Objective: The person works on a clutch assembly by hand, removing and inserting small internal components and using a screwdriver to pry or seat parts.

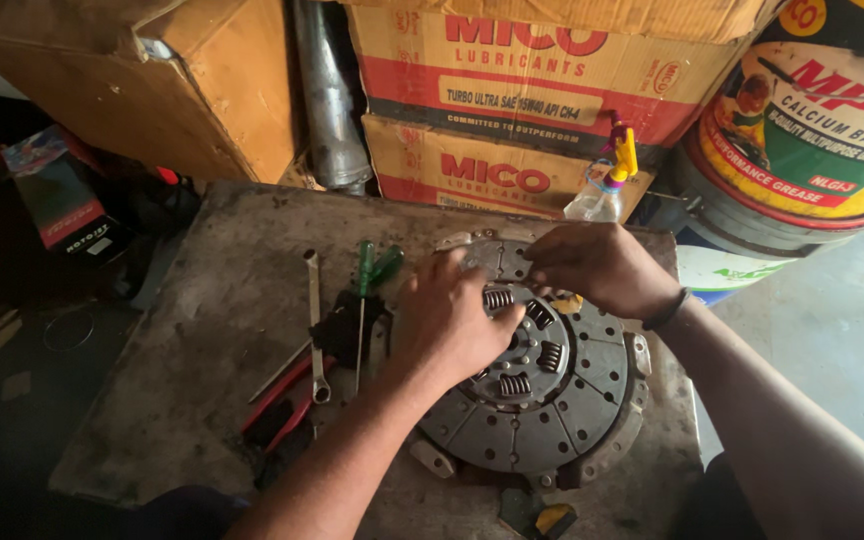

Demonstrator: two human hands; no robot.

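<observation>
- Round grey metal clutch disc (542,400), with coil springs set in its hub, lies flat on a grey pressure plate (632,420) at the right half of the worn, stained workbench top (202,350), close to the right and near edges.
- Left hand (452,325) rests palm down on the disc hub, fingers spread over the springs; pressing, not gripping.
- Right hand (597,265), with a dark band at the wrist, is at the far rim of the disc, fingertips pinched together on something small; what it is cannot be told.
- Hands close together but not touching.
- Judgement: step in hand looks like seating or aligning the disc on the plate. The next move likely calls for a steady hold at the hub and fine fingertip work at the rim.
- Disc facing: dull, segmented, riveted. Springs: bright coiled steel.
- Left of the disc: slim steel spanner (314,320), two green-handled screwdrivers (367,275), red-handled pliers (277,400), all lying loose.
- Far edge: clear plastic spray bottle with yellow trigger (602,190); behind it, stacked brown cardboard cartons (512,100) and a yellow grease drum (812,120).
</observation>
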